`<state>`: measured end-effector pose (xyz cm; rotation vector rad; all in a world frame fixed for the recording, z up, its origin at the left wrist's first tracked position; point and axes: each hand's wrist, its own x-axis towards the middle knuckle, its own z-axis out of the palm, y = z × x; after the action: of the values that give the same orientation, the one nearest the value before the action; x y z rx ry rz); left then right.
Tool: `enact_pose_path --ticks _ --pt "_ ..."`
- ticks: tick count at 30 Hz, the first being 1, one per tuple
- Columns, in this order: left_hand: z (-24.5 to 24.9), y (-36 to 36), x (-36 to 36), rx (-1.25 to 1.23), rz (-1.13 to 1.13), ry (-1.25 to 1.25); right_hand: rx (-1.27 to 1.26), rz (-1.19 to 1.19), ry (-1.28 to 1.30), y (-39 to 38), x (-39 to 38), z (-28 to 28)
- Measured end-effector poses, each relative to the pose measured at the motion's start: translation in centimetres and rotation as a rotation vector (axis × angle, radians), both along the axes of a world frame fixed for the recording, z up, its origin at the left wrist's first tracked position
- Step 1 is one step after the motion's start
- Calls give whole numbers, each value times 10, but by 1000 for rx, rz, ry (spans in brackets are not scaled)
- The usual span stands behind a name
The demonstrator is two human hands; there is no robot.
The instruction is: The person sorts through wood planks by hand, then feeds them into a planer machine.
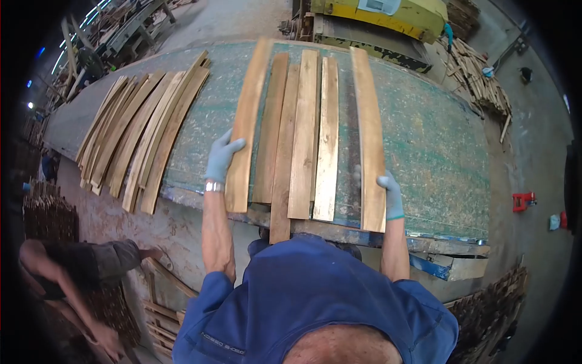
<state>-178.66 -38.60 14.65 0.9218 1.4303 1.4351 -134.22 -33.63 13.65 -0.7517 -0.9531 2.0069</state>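
My left hand, in a grey-blue glove, grips the edge of a long brown board, its thumb on top. On the other side my right hand, gloved too, holds another long board near its lower end, thumb over the edge. Several boards lie side by side between the hands, among them a pale one and a shiny one. A darker board sticks out past the table's near edge.
The green worktable carries a fanned group of boards at left. Behind it stands a yellow machine. A co-worker bends at lower left. Wood piles and a red object are on the floor at right.
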Motion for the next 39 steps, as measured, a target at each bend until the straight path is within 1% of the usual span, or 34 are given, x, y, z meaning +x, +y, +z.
enact_pose_path --ticks 1,3,4,5,6,7,8,9,10,11,13,14,15,17,19,21,23,24,26,29,30,31,33,35,36,38,39 --pt "-3 -6 -6 -39 -1 -13 -32 -8 -10 1 16 -14" --pt "-18 -12 -16 -126 1 -35 201 -149 -695 17 40 -62" --pt "-32 -12 -24 -244 -25 166 313 -215 -1038 17 39 -69" --pt "-49 -11 -31 -360 -52 367 343 -302 -1272 12 38 -78" --pt "-57 -8 -35 -466 -75 568 378 -392 -1507 7 26 -71" --pt "-39 -4 -21 -665 -59 1094 415 -490 -1737 8 12 -63" --pt "-59 -1 -23 -560 64 1047 411 -551 -1755 3 1 -54" --pt "-94 7 -28 -453 189 993 412 -613 -1772 1 -10 -44" --pt "-113 15 -36 -341 314 942 411 -680 -1780 2 -20 -40" --pt "-114 28 -38 -557 350 841 492 -661 -1782 9 -21 -49" --pt "-76 36 1 -541 368 1015 657 -615 -1792 23 -15 -78" --pt "-64 37 15 -533 372 1098 666 -603 -1748 25 -17 -84" --pt "-69 42 13 -502 395 1054 676 -591 -1709 25 -21 -84" --pt "-80 49 16 -453 340 1045 737 -543 -1646 23 -29 -86" --pt "-82 50 16 -421 303 1063 834 -466 -1587 10 -64 -76" --pt "-85 51 16 -408 297 1090 1167 -533 -1795 -11 -112 -38" --pt "-104 51 -1 -247 283 950 889 -234 -1410 -19 -156 0" --pt "-111 47 -8 -171 272 881 870 -191 -1446 -22 -174 0" --pt "-106 38 -6 -200 247 890 832 -116 -1510 -23 -198 -2" --pt "-93 38 -1 -221 254 855 712 -156 -1321 1 -187 -19" --pt "-91 40 2 -224 264 829 516 -207 -866 6 -172 -8" --pt "-90 45 3 -219 267 893 315 -243 -413 13 -151 7" --pt "-95 41 5 -236 249 1029 218 -276 -213 30 -96 18" --pt "-97 47 6 -327 279 1074 516 -379 -458 24 -57 11" --pt "-98 49 8 -371 295 1096 628 -405 -706 19 -36 7" --pt "-80 51 19 -464 288 1079 844 -447 -1207 7 3 -2" --pt "-70 52 24 -495 284 1072 815 -439 -1324 -2 15 -11"
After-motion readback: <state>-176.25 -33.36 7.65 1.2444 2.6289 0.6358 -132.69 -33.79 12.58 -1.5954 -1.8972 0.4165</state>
